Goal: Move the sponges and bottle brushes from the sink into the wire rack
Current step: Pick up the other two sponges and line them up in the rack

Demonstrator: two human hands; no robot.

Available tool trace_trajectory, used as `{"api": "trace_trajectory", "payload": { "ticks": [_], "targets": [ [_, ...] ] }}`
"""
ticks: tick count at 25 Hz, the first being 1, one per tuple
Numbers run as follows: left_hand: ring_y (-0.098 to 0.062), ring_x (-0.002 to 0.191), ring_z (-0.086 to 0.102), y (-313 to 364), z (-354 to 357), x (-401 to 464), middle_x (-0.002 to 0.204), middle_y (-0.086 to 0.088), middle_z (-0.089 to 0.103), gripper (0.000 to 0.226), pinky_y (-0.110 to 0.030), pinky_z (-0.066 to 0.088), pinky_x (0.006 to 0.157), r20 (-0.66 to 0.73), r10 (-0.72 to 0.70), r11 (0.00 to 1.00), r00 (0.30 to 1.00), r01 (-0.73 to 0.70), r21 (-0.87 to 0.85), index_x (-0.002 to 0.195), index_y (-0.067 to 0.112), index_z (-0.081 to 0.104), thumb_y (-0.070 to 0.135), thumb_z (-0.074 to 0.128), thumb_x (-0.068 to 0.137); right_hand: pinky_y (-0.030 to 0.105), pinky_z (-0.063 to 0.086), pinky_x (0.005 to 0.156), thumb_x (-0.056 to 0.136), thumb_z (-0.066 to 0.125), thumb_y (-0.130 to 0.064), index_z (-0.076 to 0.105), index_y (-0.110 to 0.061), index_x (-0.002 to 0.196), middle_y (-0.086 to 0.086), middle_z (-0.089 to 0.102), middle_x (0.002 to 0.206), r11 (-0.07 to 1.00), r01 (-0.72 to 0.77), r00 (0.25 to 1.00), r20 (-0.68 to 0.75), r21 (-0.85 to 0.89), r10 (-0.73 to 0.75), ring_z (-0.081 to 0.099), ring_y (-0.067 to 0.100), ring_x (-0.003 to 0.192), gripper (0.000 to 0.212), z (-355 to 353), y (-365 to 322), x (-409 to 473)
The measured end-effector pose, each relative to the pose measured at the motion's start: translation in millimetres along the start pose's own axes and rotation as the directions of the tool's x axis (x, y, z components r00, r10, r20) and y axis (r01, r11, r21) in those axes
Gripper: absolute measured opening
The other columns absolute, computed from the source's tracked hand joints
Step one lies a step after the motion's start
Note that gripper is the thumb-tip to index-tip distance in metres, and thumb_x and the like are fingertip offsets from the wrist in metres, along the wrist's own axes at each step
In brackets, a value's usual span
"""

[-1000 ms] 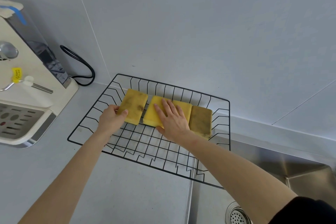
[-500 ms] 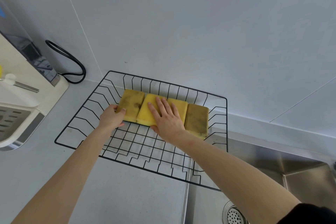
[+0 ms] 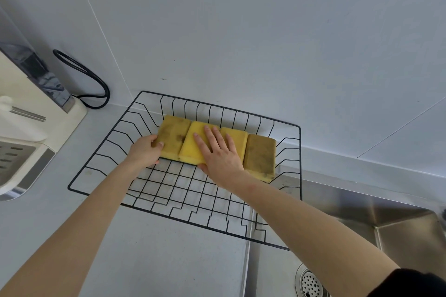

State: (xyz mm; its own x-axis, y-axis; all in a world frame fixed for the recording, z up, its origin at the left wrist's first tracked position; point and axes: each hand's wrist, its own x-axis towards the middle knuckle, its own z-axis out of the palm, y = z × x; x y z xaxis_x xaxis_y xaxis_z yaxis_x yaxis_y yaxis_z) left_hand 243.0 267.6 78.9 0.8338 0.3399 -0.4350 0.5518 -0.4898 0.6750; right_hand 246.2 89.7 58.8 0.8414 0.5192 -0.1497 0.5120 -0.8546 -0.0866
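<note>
Four sponges (image 3: 260, 153) lie in wire rack (image 3: 183, 190).

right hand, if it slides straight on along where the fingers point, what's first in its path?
Probably the wire rack's back wall. The right hand lies flat on the sponges, fingers aimed up-left at that wall; the tiled wall follows.

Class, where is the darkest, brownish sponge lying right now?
In the head view, the brownish sponge lies at the right end of the sponge row inside the wire rack, beside the right hand.
</note>
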Motion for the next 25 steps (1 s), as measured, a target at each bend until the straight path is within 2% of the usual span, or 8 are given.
{"api": "trace_trajectory", "payload": {
  "ticks": [4,7,9,14,17,19,23,25],
  "targets": [
    [-0.041,0.107,0.059,-2,1,0,0.134,-0.023,0.048,0.047,-0.045,0.050,0.096,-0.004,0.023,0.999,1.000,-0.022,0.023,0.140,0.004,0.035,0.019,0.042,0.095,0.046,-0.004,0.119,0.096,0.040,-0.038,-0.006,-0.022,0.150,0.010,-0.010,0.160,1.000,-0.006,1.000,-0.006,0.009,0.006,-0.009,0.027,0.148,0.073,1,-1,0],
    [-0.039,0.094,0.061,-1,4,-3,0.113,-0.024,0.057,0.045,-0.047,0.050,0.095,-0.033,0.040,0.998,0.999,-0.039,0.047,0.135,0.001,0.039,0.020,0.041,0.095,0.046,-0.004,0.119,0.093,0.045,-0.038,-0.005,-0.023,0.150,0.009,-0.009,0.160,1.000,-0.007,1.000,0.017,0.020,0.007,-0.009,0.027,0.148,0.077,-2,-1,1],
    [-0.034,0.087,0.058,0,3,-7,0.103,-0.019,0.056,0.041,-0.048,0.051,0.093,-0.039,0.053,0.997,0.998,-0.051,0.062,0.130,-0.001,0.043,0.021,0.040,0.095,0.046,-0.002,0.119,0.091,0.049,-0.039,-0.003,-0.023,0.150,0.008,-0.007,0.160,0.999,-0.001,0.999,0.034,0.042,0.000,-0.007,0.026,0.148,0.080,-7,0,1],
    [-0.044,0.119,0.046,7,0,-20,0.134,-0.028,0.042,0.046,-0.044,0.039,0.101,-0.086,0.099,0.963,0.991,-0.074,0.259,0.134,0.000,0.037,0.024,0.040,0.094,0.045,0.000,0.120,0.091,0.050,-0.038,0.000,-0.021,0.150,0.005,-0.001,0.161,0.995,0.000,1.000,0.015,0.100,-0.002,-0.004,0.024,0.148,0.079,-19,-1,-13],
    [-0.044,0.128,0.037,13,-3,-30,0.145,-0.024,0.029,0.053,-0.050,0.035,0.105,-0.111,0.116,0.936,0.987,-0.071,0.346,0.138,0.004,0.031,0.028,0.042,0.093,0.045,0.000,0.120,0.092,0.049,-0.036,0.002,-0.021,0.150,0.005,0.001,0.161,0.992,-0.018,1.000,0.008,0.127,0.017,-0.004,0.023,0.148,0.077,-29,1,-26],
    [-0.042,0.130,0.036,15,-6,-38,0.147,-0.021,0.028,0.054,-0.052,0.034,0.106,-0.091,0.133,0.922,0.987,-0.089,0.377,0.139,0.006,0.031,0.030,0.042,0.092,0.045,0.001,0.120,0.093,0.048,-0.035,0.003,-0.021,0.150,0.005,0.002,0.161,0.992,-0.028,1.000,0.002,0.122,0.028,-0.002,0.023,0.149,0.074,-36,5,-36],
    [-0.040,0.123,0.044,22,-9,-55,0.138,-0.022,0.043,0.050,-0.053,0.039,0.102,-0.039,0.209,0.919,0.977,-0.183,0.349,0.133,0.006,0.041,0.031,0.043,0.090,0.044,0.002,0.120,0.094,0.046,-0.035,0.004,-0.019,0.150,0.005,0.005,0.160,0.994,-0.053,0.998,-0.019,0.090,0.055,0.000,0.023,0.149,0.072,-52,12,-60],
    [-0.037,0.131,0.038,31,-8,-72,0.144,-0.021,0.038,0.053,-0.048,0.035,0.108,-0.011,0.253,0.905,0.968,-0.232,0.355,0.139,0.005,0.033,0.029,0.043,0.092,0.044,0.002,0.120,0.094,0.046,-0.035,0.005,-0.018,0.150,0.005,0.006,0.160,0.995,-0.065,0.997,-0.043,0.076,0.068,0.001,0.023,0.149,0.072,-62,14,-76]
  ]
}}
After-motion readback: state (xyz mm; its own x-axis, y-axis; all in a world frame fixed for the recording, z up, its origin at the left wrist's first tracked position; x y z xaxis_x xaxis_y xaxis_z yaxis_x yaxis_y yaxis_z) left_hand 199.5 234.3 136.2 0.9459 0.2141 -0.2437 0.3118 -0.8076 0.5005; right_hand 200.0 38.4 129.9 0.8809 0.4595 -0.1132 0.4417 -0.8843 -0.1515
